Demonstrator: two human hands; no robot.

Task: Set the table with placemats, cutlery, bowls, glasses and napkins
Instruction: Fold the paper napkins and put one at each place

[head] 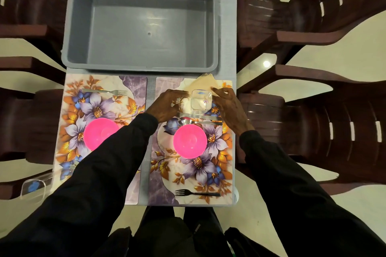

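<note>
Clear square glass (201,100) stands on the right floral placemat (217,173), by a tan napkin (203,82), beyond the pink bowl (190,142). Left hand (167,107) and right hand (228,108) flank the glass with fingers curled. Can't tell whether either grip holds glass or napkin. Grey tub (142,64) sits behind on the desk.

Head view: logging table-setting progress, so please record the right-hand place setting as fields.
placemat: floral rectangular placemat
bowl: pink plastic bowl, mid-mat
glass: clear square glass, beyond bowl
napkin: beige folded napkin, behind glass
cutlery: steel knife, steel spoon between bowl and glass; dark fork near edge
hands: left hand and right hand flank glass; contact unclear
</note>
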